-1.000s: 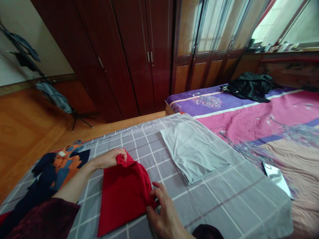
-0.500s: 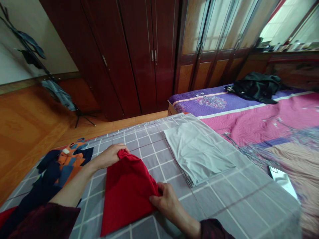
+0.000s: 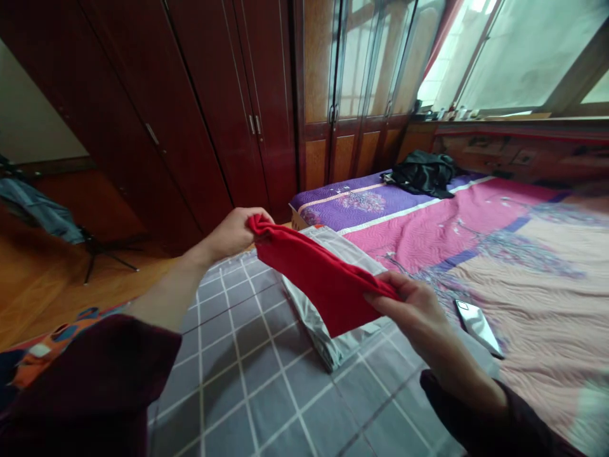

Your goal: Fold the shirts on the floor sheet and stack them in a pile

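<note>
Honestly, the left hand (image 3: pixel 231 235) and right hand (image 3: pixel 416 311) have fingers clamped on opposite ends of the red cloth (image 3: pixel 323 276), held taut in midair above the pale stack (image 3: pixel 309 320). If one pinch slips, it could flop onto that stack or the checked sheet (image 3: pixel 238 374).

A wide bed (image 3: pixel 476 235) fills the room's right side, covered with a pink and purple quilt (image 3: pixel 442 235). A gray checked sheet (image 3: pixel 228 362) is spread over its near part, and a folded pale gray cloth (image 3: pixel 309 330) lies on that sheet. A phone (image 3: pixel 477 327) rests on the quilt just beside the sheet's edge, and a crumpled heap of black clothes (image 3: pixel 423 174) sits at the far end. A patterned orange and blue cloth (image 3: pixel 57 349) lies at the sheet's left edge.
</note>
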A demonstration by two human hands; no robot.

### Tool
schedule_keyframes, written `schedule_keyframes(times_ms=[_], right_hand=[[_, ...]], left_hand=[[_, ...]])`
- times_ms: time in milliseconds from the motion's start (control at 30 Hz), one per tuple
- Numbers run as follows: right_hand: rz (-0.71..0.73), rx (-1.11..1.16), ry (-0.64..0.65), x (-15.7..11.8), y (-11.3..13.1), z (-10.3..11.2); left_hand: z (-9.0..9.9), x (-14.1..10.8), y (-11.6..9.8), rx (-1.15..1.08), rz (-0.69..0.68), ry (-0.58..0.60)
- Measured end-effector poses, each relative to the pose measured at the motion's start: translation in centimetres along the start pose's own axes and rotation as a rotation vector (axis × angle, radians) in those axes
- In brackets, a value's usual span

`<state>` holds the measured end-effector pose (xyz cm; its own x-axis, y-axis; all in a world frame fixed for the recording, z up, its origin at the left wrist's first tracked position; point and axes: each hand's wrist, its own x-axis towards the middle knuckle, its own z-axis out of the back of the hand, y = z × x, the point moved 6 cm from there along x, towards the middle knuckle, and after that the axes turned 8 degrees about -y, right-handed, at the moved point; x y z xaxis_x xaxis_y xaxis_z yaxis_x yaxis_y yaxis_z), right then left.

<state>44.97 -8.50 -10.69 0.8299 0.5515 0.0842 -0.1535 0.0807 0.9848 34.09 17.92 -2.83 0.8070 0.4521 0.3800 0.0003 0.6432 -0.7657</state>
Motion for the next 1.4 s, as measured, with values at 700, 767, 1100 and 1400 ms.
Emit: schedule_keyframes(times_ms=[700, 767, 1100, 1400], right_hand=[[0.666, -1.022, 0.074, -5.2, -13.2, -6.0], [0.662, -0.995, 0.076, -4.9, -12.7, -5.6], [0.781, -0.962, 0.037, -4.8, -8.4, -5.8], [0.640, -0.928, 0.218, -5.5, -11.5, -6.1]], left_hand=[[-13.7, -1.3, 19.4, -0.406, 0.536, -0.153], [-13.8, -1.0, 19.7, -0.379, 0.544, -0.162], [-13.3, 1.4, 18.7, -0.039, 0.464, -0.182], [-14.0, -0.1, 16.9, 0.367, 0.258, -0.127]])
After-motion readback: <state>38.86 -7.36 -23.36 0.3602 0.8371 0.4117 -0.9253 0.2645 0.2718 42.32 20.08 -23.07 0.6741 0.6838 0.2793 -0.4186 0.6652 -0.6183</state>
